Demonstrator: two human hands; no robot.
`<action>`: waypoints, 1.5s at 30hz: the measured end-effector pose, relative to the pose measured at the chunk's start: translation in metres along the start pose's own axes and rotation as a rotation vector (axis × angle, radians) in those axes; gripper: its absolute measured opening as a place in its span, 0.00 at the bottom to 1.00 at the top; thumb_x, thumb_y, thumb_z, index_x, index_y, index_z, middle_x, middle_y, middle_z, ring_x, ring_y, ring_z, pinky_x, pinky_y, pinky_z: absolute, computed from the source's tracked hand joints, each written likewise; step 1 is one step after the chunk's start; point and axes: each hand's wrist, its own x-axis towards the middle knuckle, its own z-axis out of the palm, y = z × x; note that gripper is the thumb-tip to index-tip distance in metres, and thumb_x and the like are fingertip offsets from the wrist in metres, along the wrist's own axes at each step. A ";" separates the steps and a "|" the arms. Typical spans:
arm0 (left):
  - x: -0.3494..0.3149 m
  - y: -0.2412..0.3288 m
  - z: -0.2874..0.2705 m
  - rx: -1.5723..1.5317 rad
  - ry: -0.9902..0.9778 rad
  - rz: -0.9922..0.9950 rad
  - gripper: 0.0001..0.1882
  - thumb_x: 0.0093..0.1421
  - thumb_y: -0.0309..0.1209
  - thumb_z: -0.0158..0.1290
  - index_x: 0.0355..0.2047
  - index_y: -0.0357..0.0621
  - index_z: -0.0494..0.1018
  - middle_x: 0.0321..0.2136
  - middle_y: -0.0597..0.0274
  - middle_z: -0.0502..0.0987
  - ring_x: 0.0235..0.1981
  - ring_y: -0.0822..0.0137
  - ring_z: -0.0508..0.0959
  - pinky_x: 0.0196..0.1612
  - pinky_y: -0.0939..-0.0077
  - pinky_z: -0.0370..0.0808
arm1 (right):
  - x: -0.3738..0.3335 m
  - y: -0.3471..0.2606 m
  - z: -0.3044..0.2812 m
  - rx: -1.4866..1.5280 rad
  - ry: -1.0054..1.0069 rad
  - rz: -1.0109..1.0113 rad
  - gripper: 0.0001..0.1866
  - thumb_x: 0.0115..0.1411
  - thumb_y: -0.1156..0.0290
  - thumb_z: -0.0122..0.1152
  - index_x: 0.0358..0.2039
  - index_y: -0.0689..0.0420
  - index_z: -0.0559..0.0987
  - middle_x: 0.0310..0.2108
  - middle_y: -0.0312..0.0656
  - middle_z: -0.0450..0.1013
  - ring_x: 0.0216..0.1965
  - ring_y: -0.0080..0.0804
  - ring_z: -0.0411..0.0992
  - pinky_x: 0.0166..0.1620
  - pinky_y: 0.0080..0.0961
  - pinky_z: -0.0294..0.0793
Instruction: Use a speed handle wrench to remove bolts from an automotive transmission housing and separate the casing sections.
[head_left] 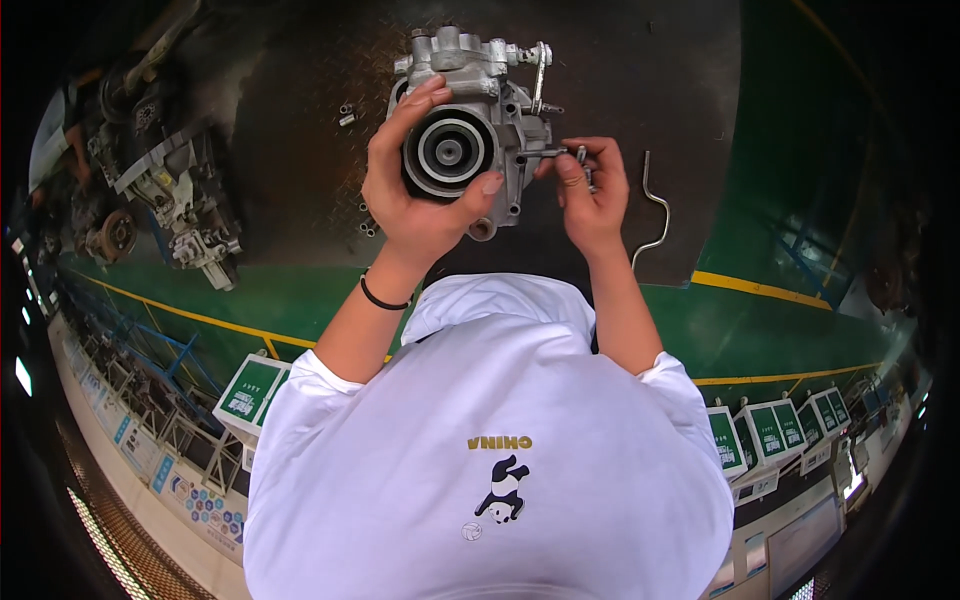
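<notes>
A silvery cast-metal gearbox housing (507,130) stands on a dark metal bench top, its round bore with dark and bright rings facing me. My left hand (415,205) is closed around the left side of that bore, thumb along its lower rim and fingers at its upper left. At the housing's right side, my right hand (597,200) pinches small metal bolts (582,155) between thumb and fingers. A thin bolt shank (543,153) reaches from the fingertips to the housing's edge. Whether it sits in a hole I cannot tell. The other fingers are curled.
Right of my hand lies a bent metal rod (664,205). Several small bolts or sleeves (347,115) lie left of the housing. Farther left is another opened gearbox (185,205). The dark bench top (680,80) ends at a green floor with yellow lines.
</notes>
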 end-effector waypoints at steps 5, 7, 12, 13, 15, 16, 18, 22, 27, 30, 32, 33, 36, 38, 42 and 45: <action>0.001 0.000 0.001 0.029 -0.005 0.024 0.39 0.50 0.38 0.73 0.57 0.35 0.67 0.53 0.46 0.77 0.59 0.50 0.76 0.62 0.57 0.72 | -0.009 -0.001 0.005 -0.230 -0.017 -0.101 0.07 0.68 0.76 0.59 0.43 0.64 0.72 0.28 0.43 0.80 0.31 0.26 0.79 0.34 0.21 0.75; 0.002 0.000 0.001 0.006 0.015 0.005 0.39 0.50 0.37 0.73 0.58 0.35 0.67 0.53 0.47 0.78 0.59 0.50 0.76 0.61 0.59 0.73 | -0.010 -0.003 0.006 -0.364 -0.021 -0.226 0.08 0.67 0.76 0.60 0.42 0.64 0.72 0.29 0.43 0.80 0.30 0.26 0.79 0.33 0.21 0.75; 0.001 -0.003 -0.001 0.012 0.024 0.026 0.37 0.49 0.38 0.73 0.55 0.36 0.71 0.52 0.49 0.79 0.57 0.51 0.77 0.60 0.60 0.75 | -0.006 -0.019 0.007 -0.544 -0.062 -0.264 0.07 0.66 0.78 0.61 0.42 0.63 0.73 0.27 0.44 0.78 0.26 0.33 0.79 0.29 0.25 0.75; 0.000 -0.003 -0.001 0.049 0.024 0.052 0.37 0.48 0.38 0.73 0.54 0.36 0.71 0.52 0.49 0.79 0.57 0.51 0.78 0.59 0.61 0.75 | -0.004 -0.023 0.007 -0.594 -0.084 -0.266 0.07 0.66 0.78 0.61 0.41 0.63 0.73 0.26 0.44 0.77 0.25 0.34 0.79 0.29 0.26 0.75; -0.001 -0.005 -0.002 0.071 0.038 0.046 0.37 0.47 0.38 0.74 0.54 0.36 0.72 0.52 0.49 0.79 0.56 0.52 0.79 0.59 0.62 0.76 | 0.001 -0.032 0.006 -0.706 -0.139 -0.359 0.07 0.63 0.78 0.63 0.40 0.61 0.74 0.26 0.46 0.77 0.25 0.42 0.79 0.29 0.31 0.75; -0.001 -0.005 -0.002 0.064 0.037 0.041 0.37 0.46 0.39 0.74 0.54 0.37 0.72 0.52 0.50 0.79 0.56 0.53 0.79 0.58 0.62 0.76 | 0.003 -0.037 0.005 -0.772 -0.183 -0.388 0.07 0.62 0.78 0.63 0.40 0.60 0.75 0.27 0.46 0.77 0.26 0.44 0.79 0.29 0.32 0.75; -0.001 -0.005 -0.002 0.039 0.051 0.016 0.37 0.46 0.39 0.74 0.54 0.38 0.73 0.52 0.50 0.80 0.55 0.53 0.79 0.58 0.63 0.76 | 0.008 -0.043 0.006 -0.874 -0.267 -0.430 0.09 0.60 0.79 0.65 0.40 0.59 0.76 0.28 0.46 0.77 0.28 0.45 0.78 0.29 0.34 0.76; 0.000 -0.002 -0.003 0.064 0.064 0.011 0.37 0.44 0.40 0.76 0.52 0.39 0.74 0.51 0.52 0.80 0.54 0.53 0.80 0.59 0.62 0.76 | 0.012 -0.041 0.013 -0.936 -0.316 -0.506 0.11 0.57 0.79 0.66 0.40 0.56 0.77 0.30 0.45 0.78 0.30 0.46 0.78 0.30 0.37 0.76; -0.001 0.002 -0.006 0.119 -0.011 0.018 0.37 0.49 0.33 0.73 0.57 0.37 0.69 0.55 0.48 0.77 0.56 0.59 0.78 0.60 0.66 0.75 | 0.005 -0.031 0.014 -0.873 -0.243 -0.487 0.13 0.57 0.77 0.68 0.44 0.57 0.81 0.30 0.43 0.78 0.28 0.46 0.77 0.30 0.35 0.76; -0.002 0.002 -0.007 0.137 0.012 0.051 0.38 0.48 0.34 0.74 0.57 0.39 0.70 0.55 0.52 0.77 0.56 0.60 0.79 0.59 0.66 0.76 | -0.006 -0.030 0.004 -0.748 -0.095 -0.333 0.13 0.60 0.73 0.69 0.45 0.59 0.81 0.26 0.41 0.75 0.26 0.28 0.74 0.31 0.25 0.72; -0.002 0.001 -0.005 0.120 0.016 0.026 0.38 0.48 0.35 0.75 0.57 0.39 0.70 0.55 0.53 0.78 0.55 0.61 0.79 0.59 0.66 0.76 | -0.019 -0.029 -0.004 -0.636 0.001 -0.142 0.13 0.63 0.74 0.65 0.48 0.60 0.78 0.26 0.35 0.72 0.28 0.16 0.68 0.31 0.17 0.67; -0.001 0.001 -0.005 0.132 0.009 0.012 0.39 0.46 0.38 0.75 0.56 0.40 0.71 0.53 0.54 0.78 0.54 0.59 0.79 0.57 0.65 0.76 | -0.027 -0.029 -0.007 -0.504 0.038 -0.011 0.14 0.63 0.76 0.63 0.49 0.60 0.77 0.27 0.34 0.71 0.28 0.16 0.67 0.31 0.16 0.66; -0.001 0.005 -0.010 0.036 -0.045 -0.061 0.40 0.46 0.42 0.75 0.56 0.42 0.71 0.51 0.57 0.77 0.52 0.56 0.78 0.56 0.65 0.75 | -0.056 -0.027 -0.010 -0.253 0.140 0.337 0.17 0.62 0.80 0.57 0.52 0.59 0.70 0.33 0.33 0.70 0.29 0.16 0.64 0.31 0.13 0.64; -0.004 0.014 -0.021 0.005 0.067 -0.029 0.39 0.47 0.41 0.74 0.57 0.43 0.70 0.53 0.55 0.75 0.55 0.55 0.76 0.58 0.64 0.73 | -0.077 -0.028 -0.005 -0.261 0.103 0.312 0.12 0.64 0.77 0.58 0.48 0.57 0.73 0.32 0.30 0.73 0.24 0.13 0.63 0.25 0.12 0.58; -0.035 0.052 -0.058 0.171 0.037 0.023 0.33 0.52 0.34 0.70 0.57 0.42 0.71 0.53 0.52 0.73 0.54 0.53 0.74 0.57 0.62 0.72 | -0.110 -0.044 0.009 -0.261 -0.073 0.299 0.07 0.65 0.75 0.61 0.42 0.62 0.80 0.28 0.35 0.76 0.27 0.15 0.69 0.30 0.15 0.64; -0.073 0.080 -0.075 0.098 -0.327 -0.131 0.26 0.56 0.28 0.64 0.55 0.41 0.73 0.46 0.52 0.76 0.48 0.54 0.77 0.54 0.61 0.74 | -0.122 -0.058 0.028 -0.222 -0.231 0.326 0.08 0.67 0.72 0.63 0.39 0.64 0.81 0.26 0.34 0.75 0.29 0.19 0.72 0.34 0.18 0.71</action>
